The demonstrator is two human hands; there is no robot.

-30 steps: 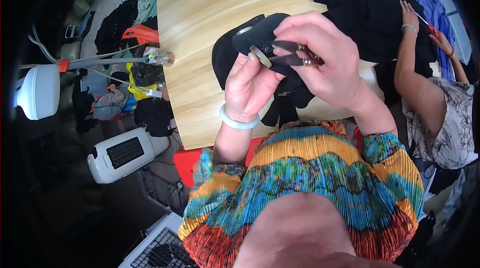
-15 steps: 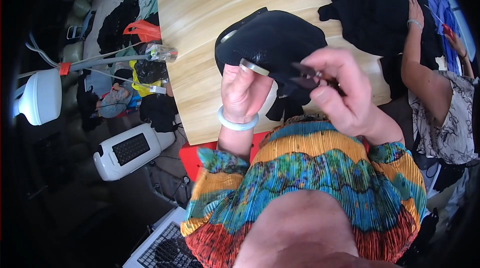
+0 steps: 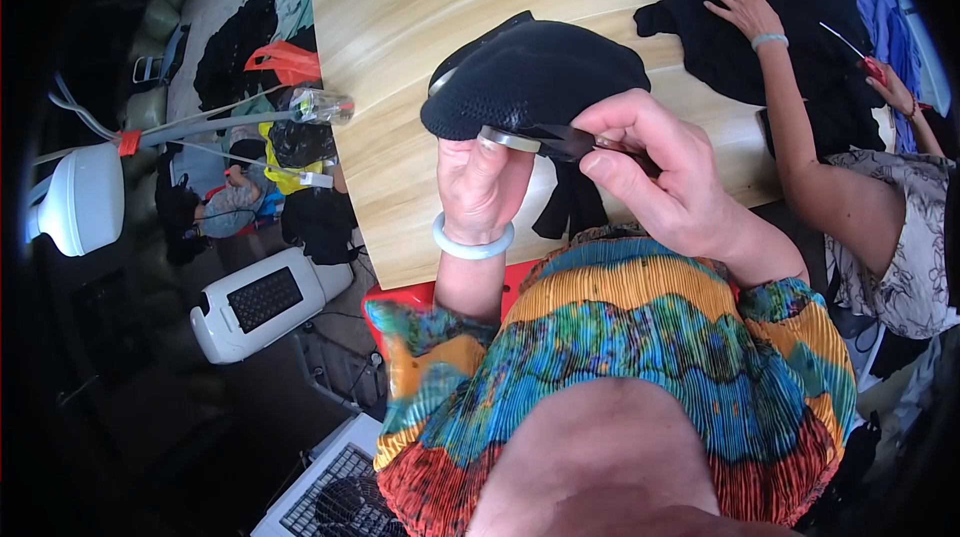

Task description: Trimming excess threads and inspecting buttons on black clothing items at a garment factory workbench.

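Observation:
Black knitted fabric [image 3: 550,62] is bunched over my left hand [image 3: 475,187], whose thumb presses a pale, metal-looking curved band [image 3: 510,140] at the fabric's near edge. Part of that hand's fingers is hidden under the knit. Between the thumb and fingers of my right hand [image 3: 660,172] is a pair of dark thread snips [image 3: 570,140]. Their blades point left and lie against the fabric, close by the band's right end. Whether the blades are apart cannot be made out. A dark strip of cloth [image 3: 572,199] hangs below the knit.
The wooden table [image 3: 390,47] lies under my hands. At the right, a co-worker's hand [image 3: 745,7] rests on a black garment [image 3: 690,47]; the other holds a red-handled tool [image 3: 872,67]. A white lamp [image 3: 85,199] on an arm and a white appliance [image 3: 270,302] stand left.
My right hand has moved left and slightly down, bringing the snips to the fabric beside the band. The co-worker's hand has shifted left across the black garment.

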